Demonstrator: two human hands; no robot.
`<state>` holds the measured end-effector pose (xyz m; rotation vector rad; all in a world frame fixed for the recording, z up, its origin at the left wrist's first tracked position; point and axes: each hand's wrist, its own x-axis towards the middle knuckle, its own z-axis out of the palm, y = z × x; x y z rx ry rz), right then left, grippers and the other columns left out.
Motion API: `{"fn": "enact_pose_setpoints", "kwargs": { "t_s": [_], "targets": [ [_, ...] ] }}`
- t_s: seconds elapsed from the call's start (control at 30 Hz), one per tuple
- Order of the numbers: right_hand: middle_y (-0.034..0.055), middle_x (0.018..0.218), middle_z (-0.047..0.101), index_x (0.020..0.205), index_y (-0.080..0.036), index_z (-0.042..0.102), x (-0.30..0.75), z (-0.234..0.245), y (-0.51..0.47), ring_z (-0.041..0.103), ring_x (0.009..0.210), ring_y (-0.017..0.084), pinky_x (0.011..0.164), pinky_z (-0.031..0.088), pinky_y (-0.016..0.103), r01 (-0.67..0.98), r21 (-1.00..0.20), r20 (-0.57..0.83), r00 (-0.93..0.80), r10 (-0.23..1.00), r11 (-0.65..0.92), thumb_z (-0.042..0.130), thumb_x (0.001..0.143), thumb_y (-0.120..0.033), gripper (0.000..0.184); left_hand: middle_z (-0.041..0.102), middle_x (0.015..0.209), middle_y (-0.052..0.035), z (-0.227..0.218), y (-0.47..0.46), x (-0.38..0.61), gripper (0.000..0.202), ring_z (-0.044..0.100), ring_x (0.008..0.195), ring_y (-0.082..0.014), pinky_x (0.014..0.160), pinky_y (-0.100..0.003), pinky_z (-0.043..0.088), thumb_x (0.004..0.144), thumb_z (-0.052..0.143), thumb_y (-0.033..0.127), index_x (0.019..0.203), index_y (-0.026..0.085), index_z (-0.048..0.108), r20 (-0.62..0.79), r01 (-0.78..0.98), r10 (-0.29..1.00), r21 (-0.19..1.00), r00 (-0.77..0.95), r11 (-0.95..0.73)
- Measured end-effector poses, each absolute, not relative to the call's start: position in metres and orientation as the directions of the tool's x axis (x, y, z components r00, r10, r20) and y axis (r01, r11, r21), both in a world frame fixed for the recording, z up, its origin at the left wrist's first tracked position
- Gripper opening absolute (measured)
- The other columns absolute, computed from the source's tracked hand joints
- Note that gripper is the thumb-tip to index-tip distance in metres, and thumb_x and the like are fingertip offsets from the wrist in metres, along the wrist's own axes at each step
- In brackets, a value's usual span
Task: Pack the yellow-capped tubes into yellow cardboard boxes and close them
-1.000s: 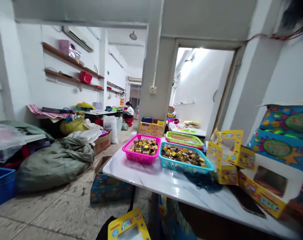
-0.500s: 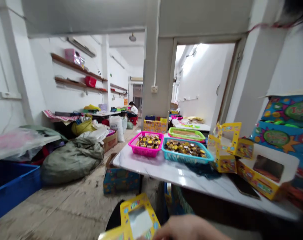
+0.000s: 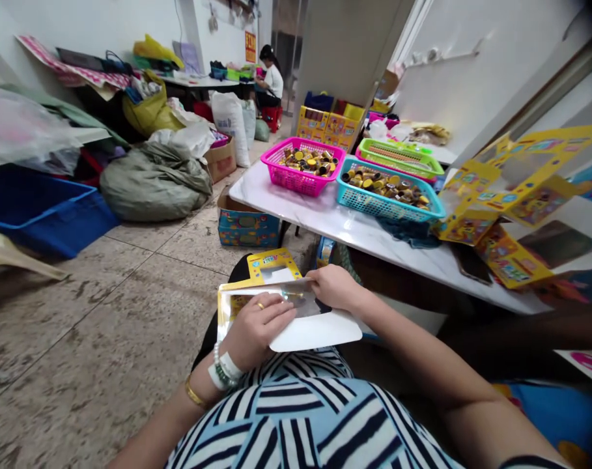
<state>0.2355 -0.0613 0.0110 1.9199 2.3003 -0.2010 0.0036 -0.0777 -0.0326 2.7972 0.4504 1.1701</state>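
Left hand: The left hand (image 3: 256,326) lay on the near side of a yellow cardboard box, its fingers close together and gently curved over the card, holding it. A gold ring (image 3: 260,305) sat on one finger, with a beaded bracelet (image 3: 222,368) and a gold bangle (image 3: 195,395) on the wrist.

Right hand: The right hand (image 3: 332,286) held the far right edge of the box, its fingers bunched narrowly around the card.

Box: The yellow cardboard box (image 3: 271,266) was held between both hands above the person's lap, just over a striped blue, black and white garment (image 3: 305,417). A white card flap (image 3: 315,332) lay toward the person, beside a clear plastic window (image 3: 296,303).

Table: Ahead and to the right stood a white marble-topped table (image 3: 296,202). It held a pink basket (image 3: 300,179) and a turquoise basket (image 3: 388,207), both filled with small gold-capped jars (image 3: 305,159), plus a green basket (image 3: 400,156).

Table's right end: Flat yellow box blanks (image 3: 501,195) lay there, near a phone (image 3: 471,264).

Floor: A green sack (image 3: 154,182) and a blue crate (image 3: 42,208) lay on speckled stone tiles (image 3: 105,326).

Further off: A co-worker (image 3: 271,81) sat at a far table.
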Motion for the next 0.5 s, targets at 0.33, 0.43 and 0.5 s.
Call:
{"fn": "enact_pose_setpoints", "kwargs": {
  "t_s": [0.33, 0.43, 0.5],
  "targets": [
    [0.0069, 0.092, 0.075, 0.106, -0.025, 0.072, 0.233, 0.022, -0.056, 0.069, 0.085, 0.020, 0.072, 0.043, 0.025, 0.960, -0.060, -0.171, -0.281, 0.944, 0.275, 0.043, 0.091, -0.029, 0.033, 0.072, 0.104, -0.0129, -0.022, -0.076, 0.004, 0.031, 0.063, 0.094, -0.0236, 0.082, -0.041, 0.055, 0.087, 0.055, 0.017, 0.117, 0.013, 0.064, 0.730, 0.229, 0.252, 0.134, 0.635, -0.964],
    [0.0080, 0.091, 0.076, 0.109, -0.026, 0.071, 0.228, 0.027, -0.067, 0.070, 0.082, 0.021, 0.069, 0.043, 0.025, 0.962, -0.035, -0.161, -0.274, 0.948, 0.272, 0.046, 0.089, -0.027, 0.033, 0.071, 0.108, -0.0147, -0.021, -0.068, -0.002, 0.034, 0.060, 0.107, -0.0264, 0.092, -0.043, 0.052, 0.088, 0.053, 0.018, 0.120, 0.011, 0.063, 0.745, 0.352, 0.275, 0.057, 0.608, -0.934],
    [0.0077, 0.087, 0.076, 0.103, -0.026, 0.073, 0.221, 0.025, -0.074, 0.070, 0.080, 0.022, 0.065, 0.043, 0.025, 0.956, -0.031, -0.196, -0.291, 0.937, 0.290, 0.049, 0.085, -0.026, 0.030, 0.071, 0.105, -0.0132, -0.020, -0.061, -0.007, 0.029, 0.061, 0.104, -0.0249, 0.090, -0.039, 0.053, 0.090, 0.050, 0.018, 0.112, 0.013, 0.067, 0.770, 0.418, 0.240, -0.038, 0.591, -0.908]
  ]
}}
